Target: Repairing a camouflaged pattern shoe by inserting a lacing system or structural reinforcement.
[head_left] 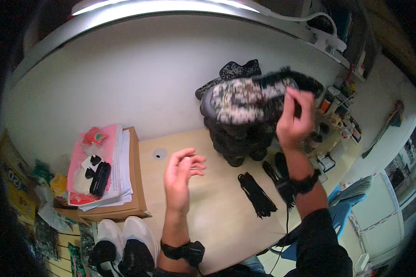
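Closest in, the black sleeve (316,244) fills the lower right, and up from it goes the right hand (296,117), thumb and fingertips drawn together right at the edge of a camouflage shoe (238,101). Motion blur there, so I can't tell whether it's clamped on or only touching! The shoe sits atop a dark stack (242,138) near the back wall (138,74). Over to the left hand (179,173): fingers loosely curled, thumb apart, holding nothing, up above the table (212,221). Room to move? Pale tabletop stretches from it to the black laces (256,196); the cardboard box (138,175) bounds the left, white shoes (141,228) sit below, and the table's front edge runs along the bottom.
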`<state>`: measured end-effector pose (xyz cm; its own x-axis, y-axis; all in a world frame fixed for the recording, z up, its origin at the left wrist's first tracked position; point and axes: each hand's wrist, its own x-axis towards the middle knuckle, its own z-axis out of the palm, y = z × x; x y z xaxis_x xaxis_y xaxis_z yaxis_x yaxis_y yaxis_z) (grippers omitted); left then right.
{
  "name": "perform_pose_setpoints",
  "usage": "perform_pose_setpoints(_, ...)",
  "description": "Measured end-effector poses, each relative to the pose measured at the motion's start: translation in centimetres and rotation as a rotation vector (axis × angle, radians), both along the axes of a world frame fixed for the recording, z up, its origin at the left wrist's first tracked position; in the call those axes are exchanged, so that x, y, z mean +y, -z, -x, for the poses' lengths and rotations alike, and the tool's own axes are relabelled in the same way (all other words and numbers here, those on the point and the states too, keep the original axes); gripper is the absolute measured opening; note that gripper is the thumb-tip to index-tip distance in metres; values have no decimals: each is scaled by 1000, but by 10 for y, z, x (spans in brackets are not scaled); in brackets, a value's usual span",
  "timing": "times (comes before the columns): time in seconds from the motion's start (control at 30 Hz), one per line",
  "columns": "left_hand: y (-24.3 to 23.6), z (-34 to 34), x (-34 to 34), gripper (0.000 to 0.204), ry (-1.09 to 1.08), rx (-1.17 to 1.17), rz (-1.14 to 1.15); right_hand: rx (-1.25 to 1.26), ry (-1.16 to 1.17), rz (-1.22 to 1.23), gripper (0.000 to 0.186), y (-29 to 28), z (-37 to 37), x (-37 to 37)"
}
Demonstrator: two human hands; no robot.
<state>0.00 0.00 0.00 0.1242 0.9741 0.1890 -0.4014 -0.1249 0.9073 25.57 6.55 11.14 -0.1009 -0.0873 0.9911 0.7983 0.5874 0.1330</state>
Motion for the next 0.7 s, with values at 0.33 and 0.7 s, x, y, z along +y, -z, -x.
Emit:
perform_pose_setpoints(0.33, -11, -22, -2, 31, -647, -400, -131, 314, -515, 447, 41, 109, 75, -85)
perform_pose_setpoints(0.7, 50, 54, 28, 54, -603, 618, 219, 413, -677, 1829, 28, 140, 81, -100)
